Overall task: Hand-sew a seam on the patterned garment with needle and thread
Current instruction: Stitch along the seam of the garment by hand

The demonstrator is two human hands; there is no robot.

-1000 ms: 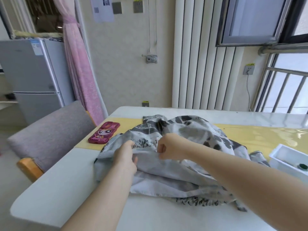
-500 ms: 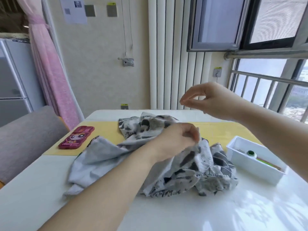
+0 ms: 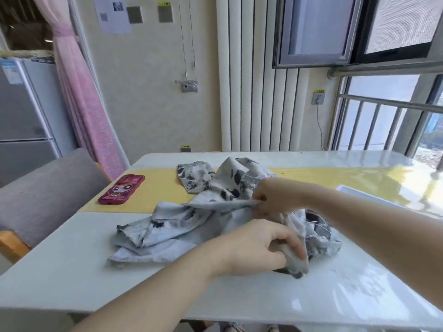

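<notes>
While a grey chair [image 3: 48,188] is standing at the far left against the white table [image 3: 72,271], a phone in a red cartoon case [image 3: 122,189] is lying on the yellow runner [image 3: 158,188], well apart from the work. Moving right, the patterned garment [image 3: 182,226], pale grey with dark blotches, is lying crumpled across the middle of the table, its far part resting on the runner. The left hand [image 3: 259,250], nearer the viewer, is curling its fingers round a bunched fold at the garment's near right edge and pressing it toward the tabletop. Just beyond it, the right hand [image 3: 275,197] is pinching a narrow ridge of cloth that is stretching leftward from its fingertips. The two hands are apart, each clamped on fabric. No needle or thread is showing, so whether the right hand is also holding one cannot be told. Farthest right, the rim of a white tray [image 3: 359,193] is peeking out behind the right forearm. The person is probably lining up the seam edge for stitching. Doing this well means keeping both layers matched and lightly taut between the hands, placing small even stitches, and drawing the thread gently so the cloth is not puckering.
</notes>
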